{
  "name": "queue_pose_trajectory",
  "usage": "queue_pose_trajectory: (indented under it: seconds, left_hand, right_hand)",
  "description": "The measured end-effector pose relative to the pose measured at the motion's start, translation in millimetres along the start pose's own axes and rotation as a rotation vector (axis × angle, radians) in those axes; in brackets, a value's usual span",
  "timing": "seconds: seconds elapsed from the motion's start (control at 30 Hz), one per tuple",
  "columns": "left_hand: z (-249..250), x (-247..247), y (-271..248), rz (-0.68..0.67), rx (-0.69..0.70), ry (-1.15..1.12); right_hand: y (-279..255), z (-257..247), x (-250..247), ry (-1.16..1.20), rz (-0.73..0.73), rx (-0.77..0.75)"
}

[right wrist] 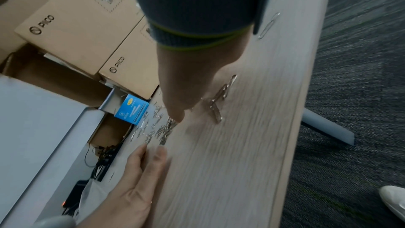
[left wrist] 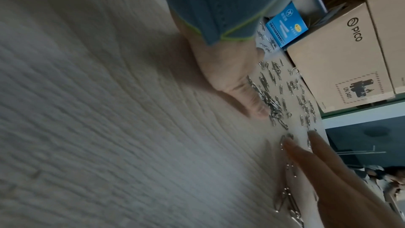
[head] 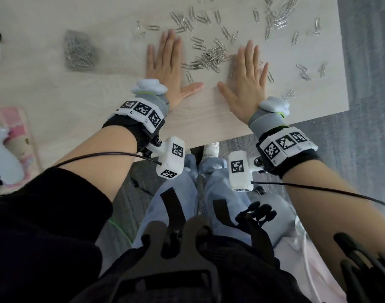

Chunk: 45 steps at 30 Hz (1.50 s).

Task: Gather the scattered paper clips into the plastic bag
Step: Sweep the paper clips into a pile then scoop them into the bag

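Silver paper clips lie scattered over the far right part of the wooden table (head: 78, 110), with a denser heap (head: 210, 59) between my hands. The clear plastic bag (head: 80, 51), holding many clips, lies flat to the left. My left hand (head: 165, 60) rests palm down with straight fingers just left of the heap. My right hand (head: 249, 71) lies flat just right of it. In the left wrist view my left hand (left wrist: 236, 79) touches the clips (left wrist: 276, 107), opposite the right hand (left wrist: 328, 171). In the right wrist view my right hand (right wrist: 181, 84) has loose clips (right wrist: 217, 103) beside it.
Another thick cluster of clips (head: 276, 14) sits at the far right corner. The table's right edge (head: 343, 62) drops to grey carpet. A blue box (left wrist: 285, 25) and cardboard boxes (left wrist: 339, 58) stand beyond the table. A pink object (head: 14, 136) lies at the left.
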<state>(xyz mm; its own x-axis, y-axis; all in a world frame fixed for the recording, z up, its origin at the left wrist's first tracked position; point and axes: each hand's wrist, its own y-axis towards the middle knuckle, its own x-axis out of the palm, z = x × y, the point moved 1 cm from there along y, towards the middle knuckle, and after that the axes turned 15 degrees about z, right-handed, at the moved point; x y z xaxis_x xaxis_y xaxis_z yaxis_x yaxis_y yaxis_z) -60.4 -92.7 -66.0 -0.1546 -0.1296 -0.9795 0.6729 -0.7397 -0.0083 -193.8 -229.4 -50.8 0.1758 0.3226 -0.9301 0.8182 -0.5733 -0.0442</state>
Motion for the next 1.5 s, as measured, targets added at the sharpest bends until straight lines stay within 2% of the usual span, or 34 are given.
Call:
queue_pose_trajectory:
  seconds: [0.23, 0.37, 0.53, 0.77, 0.83, 0.93, 1.07, 1.33, 1.5]
  left_hand:
    - [1.7, -6.6, 0.5, 0.023, 0.036, -0.091]
    - [-3.8, -2.1, -2.7, -0.006, 0.026, -0.022]
    - [5.8, -3.1, -1.3, 0.010, 0.030, 0.028]
    - [58.2, 2.7, 10.5, 0.022, 0.106, -0.044]
    - [66.8, 3.4, 12.3, 0.040, 0.106, -0.038]
    - [74.8, 3.8, 19.4, 0.033, 0.104, -0.022]
    - [84.4, 7.0, 30.0, 0.014, 0.094, 0.008]
    - [74.7, 11.5, 51.5, 0.055, 0.000, 0.062]
    - [65.6, 13.6, 58.2, 0.039, -0.034, 0.052]
  right_hand:
    - [-20.9, 33.8, -9.3, -0.060, 0.180, 0.333]
    - [-27.4, 44.9, -1.9, -0.075, 0.167, 0.426]
    - [-22.9, 44.1, 6.6, -0.106, 0.177, 0.326]
    - [2.9, 42.0, 4.2, -0.049, 0.140, 0.129]
    - [6.1, 46.6, -0.5, -0.062, 0.196, 0.146]
    - [9.2, 63.5, -13.3, -0.114, 0.270, 0.283]
    - [9.5, 88.9, -23.3, -0.105, 0.218, 0.461]
    - [12.6, 78.0, -12.8, -0.067, 0.087, 0.308]
    - [17.0, 62.8, -13.2, 0.032, 0.078, 0.247]
